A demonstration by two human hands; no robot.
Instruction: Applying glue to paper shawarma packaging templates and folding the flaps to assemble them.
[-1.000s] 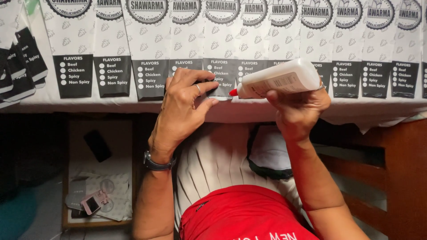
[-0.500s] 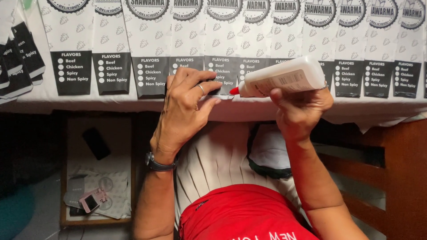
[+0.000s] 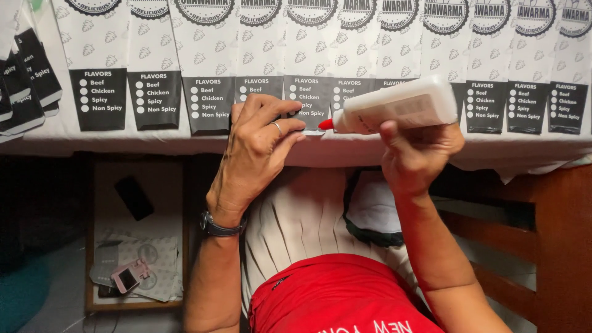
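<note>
A row of white printed paper sleeves with black bottom panels (image 3: pixel 213 74) lies overlapped along the table's front edge. My left hand (image 3: pixel 256 151), with a ring and a wristwatch, presses its fingertips on the bottom edge of one sleeve (image 3: pixel 265 89). My right hand (image 3: pixel 416 154) holds a white glue bottle (image 3: pixel 398 105) sideways, its red tip (image 3: pixel 325 124) pointing left at the sleeve's bottom edge, close to my left fingers.
A white cloth (image 3: pixel 154 139) covers the table. More sleeves lie stacked at far left (image 3: pixel 24 74). Below the table a wooden tray (image 3: pixel 132 246) holds papers, a dark phone (image 3: pixel 132 197) and a pink phone (image 3: pixel 129 275). A wooden frame (image 3: pixel 555 246) stands at right.
The glue bottle's tip and my right hand have shifted slightly right along the sleeve edge. My left hand's fingers stay pressed on the sleeve.
</note>
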